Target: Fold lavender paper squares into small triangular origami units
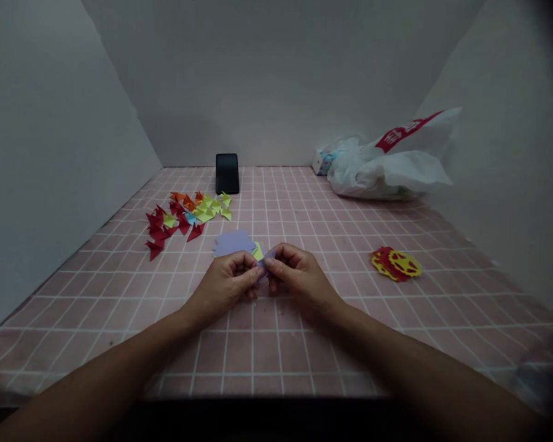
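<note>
Between my two hands is a small piece of purple paper [270, 254], partly hidden by the fingers and apparently folded. My left hand [230, 276] pinches its left side with thumb and forefinger. On the other side, my right hand [299, 273] grips it the same way, fingertips almost meeting the left ones. Just beyond the left hand lies a stack of purple paper sheets [233, 243], with a bit of yellow paper [258, 251] showing at its right edge. Farther left sit several folded paper cranes in red [156, 230], orange [188, 201], yellow [207, 212] and blue [190, 218].
A dark phone [227, 174] leans upright at the back. Red and yellow cut-out discs [399, 264] lie at the right. A white plastic bag [387, 175] and a small box [321, 162] stand at the back right. Pale walls [276, 92] enclose the pink checked tablecloth [332, 227].
</note>
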Demonstrator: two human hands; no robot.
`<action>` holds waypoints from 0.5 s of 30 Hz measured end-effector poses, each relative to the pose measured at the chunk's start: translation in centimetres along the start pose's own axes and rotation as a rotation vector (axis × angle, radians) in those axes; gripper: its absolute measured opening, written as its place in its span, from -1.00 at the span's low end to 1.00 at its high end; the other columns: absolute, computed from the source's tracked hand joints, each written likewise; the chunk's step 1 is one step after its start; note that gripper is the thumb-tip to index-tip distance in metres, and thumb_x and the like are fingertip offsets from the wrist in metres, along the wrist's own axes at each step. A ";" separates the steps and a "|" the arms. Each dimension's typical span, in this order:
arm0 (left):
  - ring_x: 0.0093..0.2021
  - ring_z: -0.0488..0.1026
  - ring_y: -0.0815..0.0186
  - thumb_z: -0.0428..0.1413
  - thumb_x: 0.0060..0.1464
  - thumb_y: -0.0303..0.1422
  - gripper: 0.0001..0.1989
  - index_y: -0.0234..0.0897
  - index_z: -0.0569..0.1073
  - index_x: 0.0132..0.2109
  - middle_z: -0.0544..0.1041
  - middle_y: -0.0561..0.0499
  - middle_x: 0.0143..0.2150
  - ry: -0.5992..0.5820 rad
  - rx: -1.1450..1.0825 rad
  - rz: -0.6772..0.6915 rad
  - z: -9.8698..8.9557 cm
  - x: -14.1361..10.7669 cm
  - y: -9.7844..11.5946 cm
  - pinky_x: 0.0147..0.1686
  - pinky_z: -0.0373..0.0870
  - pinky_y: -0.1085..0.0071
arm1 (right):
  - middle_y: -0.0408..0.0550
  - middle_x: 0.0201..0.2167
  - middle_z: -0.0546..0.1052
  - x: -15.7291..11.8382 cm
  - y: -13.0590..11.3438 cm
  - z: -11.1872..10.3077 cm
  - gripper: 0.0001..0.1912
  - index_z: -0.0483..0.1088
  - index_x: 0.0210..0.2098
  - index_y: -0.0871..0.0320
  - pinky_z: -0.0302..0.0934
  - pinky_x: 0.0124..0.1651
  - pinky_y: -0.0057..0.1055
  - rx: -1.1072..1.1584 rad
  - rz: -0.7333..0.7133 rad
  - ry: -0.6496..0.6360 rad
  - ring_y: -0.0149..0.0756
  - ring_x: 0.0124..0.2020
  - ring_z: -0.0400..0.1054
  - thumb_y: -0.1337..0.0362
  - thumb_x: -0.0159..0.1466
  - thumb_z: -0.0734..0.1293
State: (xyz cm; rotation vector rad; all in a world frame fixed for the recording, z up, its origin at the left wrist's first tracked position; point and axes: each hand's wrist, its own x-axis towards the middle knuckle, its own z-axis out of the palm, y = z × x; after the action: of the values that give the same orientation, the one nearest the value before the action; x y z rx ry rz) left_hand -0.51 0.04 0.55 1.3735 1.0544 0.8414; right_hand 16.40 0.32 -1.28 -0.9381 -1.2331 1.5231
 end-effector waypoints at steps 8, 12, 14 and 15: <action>-0.60 0.32 0.47 0.17 0.10 -0.27 -0.81 -0.27 0.38 -0.38 0.39 0.16 -0.57 -0.043 0.025 0.005 -0.1 0.0 -0.2 -0.55 0.25 0.53 | -0.22 -0.62 0.40 -0.2 -0.2 -0.4 -0.76 0.39 -0.46 0.15 0.12 -0.47 -0.48 -0.060 -0.028 0.054 -0.46 -0.58 0.26 0.14 0.26 0.38; -0.54 0.37 0.45 0.18 0.10 -0.27 -0.81 -0.29 0.42 -0.38 0.43 0.13 -0.52 0.040 0.060 0.054 -0.7 0.2 0.1 -0.46 0.31 0.50 | -0.20 -0.63 0.41 0.1 -0.3 -0.8 -0.71 0.38 -0.48 0.16 0.11 -0.51 -0.47 -0.105 -0.036 0.071 -0.44 -0.60 0.27 0.11 0.28 0.35; -0.50 0.39 0.43 0.21 0.09 -0.26 -0.79 -0.30 0.43 -0.38 0.45 0.12 -0.50 0.112 0.028 0.078 -1.1 0.4 0.1 -0.42 0.34 0.49 | -0.21 -0.63 0.40 0.1 -0.3 -0.8 -0.72 0.37 -0.49 0.16 0.10 -0.52 -0.48 -0.118 -0.004 0.045 -0.45 -0.62 0.26 0.12 0.25 0.38; -0.49 0.40 0.43 0.22 0.09 -0.25 -0.79 -0.30 0.44 -0.36 0.45 0.12 -0.49 0.147 -0.006 0.088 -1.2 0.6 0.0 -0.40 0.35 0.48 | -0.22 -0.63 0.40 0.1 -0.3 -0.7 -0.72 0.36 -0.49 0.15 0.11 -0.52 -0.48 -0.119 0.005 0.034 -0.45 -0.62 0.26 0.12 0.23 0.39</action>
State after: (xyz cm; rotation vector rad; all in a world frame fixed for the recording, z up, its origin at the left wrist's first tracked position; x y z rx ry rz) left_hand -1.41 0.98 0.62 1.3769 1.1088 1.0222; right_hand 17.07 0.65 -1.09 -1.0416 -1.3094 1.4444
